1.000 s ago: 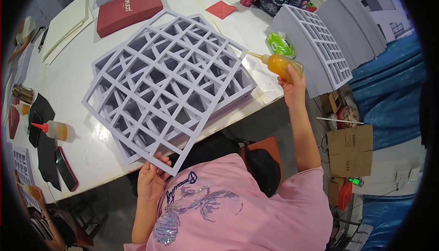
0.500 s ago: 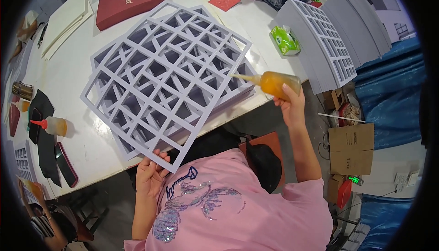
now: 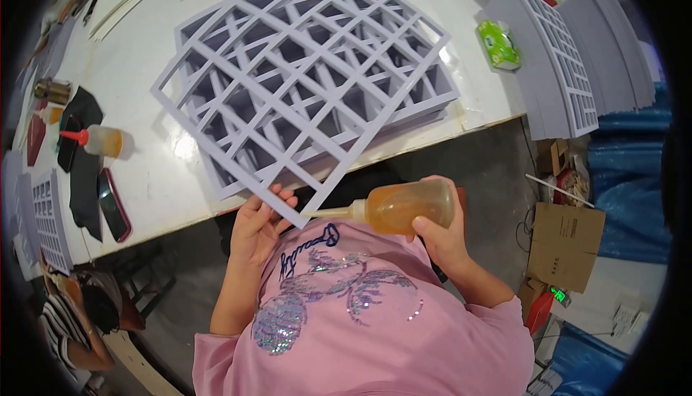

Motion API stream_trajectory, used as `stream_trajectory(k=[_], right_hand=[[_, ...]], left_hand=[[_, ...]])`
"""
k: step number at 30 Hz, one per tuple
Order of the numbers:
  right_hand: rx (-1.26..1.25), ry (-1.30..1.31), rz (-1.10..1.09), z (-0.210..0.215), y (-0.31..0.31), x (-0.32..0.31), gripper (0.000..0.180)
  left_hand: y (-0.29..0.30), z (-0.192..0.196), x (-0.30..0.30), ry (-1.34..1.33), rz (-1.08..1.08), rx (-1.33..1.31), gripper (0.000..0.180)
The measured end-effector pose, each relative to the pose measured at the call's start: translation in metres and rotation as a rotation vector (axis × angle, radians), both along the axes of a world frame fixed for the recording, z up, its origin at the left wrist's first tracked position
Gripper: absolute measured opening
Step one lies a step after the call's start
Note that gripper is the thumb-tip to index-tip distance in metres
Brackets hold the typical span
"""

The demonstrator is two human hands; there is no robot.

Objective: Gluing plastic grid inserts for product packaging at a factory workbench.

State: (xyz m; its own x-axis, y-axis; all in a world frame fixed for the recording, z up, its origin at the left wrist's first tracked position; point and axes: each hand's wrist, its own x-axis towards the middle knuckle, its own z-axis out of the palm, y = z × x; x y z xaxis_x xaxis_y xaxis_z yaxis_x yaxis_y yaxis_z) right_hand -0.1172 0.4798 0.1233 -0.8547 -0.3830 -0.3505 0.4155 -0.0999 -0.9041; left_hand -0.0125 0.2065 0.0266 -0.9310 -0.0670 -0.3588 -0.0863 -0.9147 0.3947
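My left hand [image 3: 256, 232] pinches the near corner of a pale grey lattice panel [image 3: 351, 158]. This panel lies askew on a pile of similar lattice frames [image 3: 441, 102], and its near corner juts past the table edge. In my right hand [image 3: 441, 239] is a clear squeeze bottle [image 3: 404, 207] of amber liquid, lying nearly level. Its thin nozzle points left and meets the panel's near corner, close to my left fingertips; whether it touches the surface I cannot tell.
Another squeeze bottle with a red tip [image 3: 104, 141] and a phone [image 3: 113, 205] lie on the white table [image 3: 148, 118] at left. A green tissue pack [image 3: 499, 44] sits beside stacked grey panels [image 3: 537, 72] at right. Another person [image 3: 76, 324] is at lower left.
My right hand has brought the bottle down and left, from the panel's right side to its near corner. The view has shifted, so the table appears higher. My left hand keeps its hold.
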Motion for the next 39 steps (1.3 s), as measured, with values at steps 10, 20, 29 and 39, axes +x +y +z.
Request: stream_trajectory(k=[10, 20, 29, 39], right_hand=[[-0.307, 0.002, 0.216, 0.031, -0.045, -0.055, 0.059], [-0.296, 0.199, 0.296, 0.025, -0.229, -0.149, 0.053], [-0.179, 0.281, 0.189, -0.019, -0.341, -0.197, 0.065], [-0.079, 0.273, 0.318, -0.016, -0.338, -0.188, 0.059]], left_hand=[[-0.018, 0.009, 0.017, 0.065, 0.001, -0.058, 0.034], [-0.167, -0.028, 0.057, -0.173, 0.341, -0.383, 0.032], [-0.163, -0.034, 0.055, 0.156, 0.422, -0.238, 0.056], [-0.166, -0.036, 0.063, 0.282, 0.281, -0.205, 0.050]])
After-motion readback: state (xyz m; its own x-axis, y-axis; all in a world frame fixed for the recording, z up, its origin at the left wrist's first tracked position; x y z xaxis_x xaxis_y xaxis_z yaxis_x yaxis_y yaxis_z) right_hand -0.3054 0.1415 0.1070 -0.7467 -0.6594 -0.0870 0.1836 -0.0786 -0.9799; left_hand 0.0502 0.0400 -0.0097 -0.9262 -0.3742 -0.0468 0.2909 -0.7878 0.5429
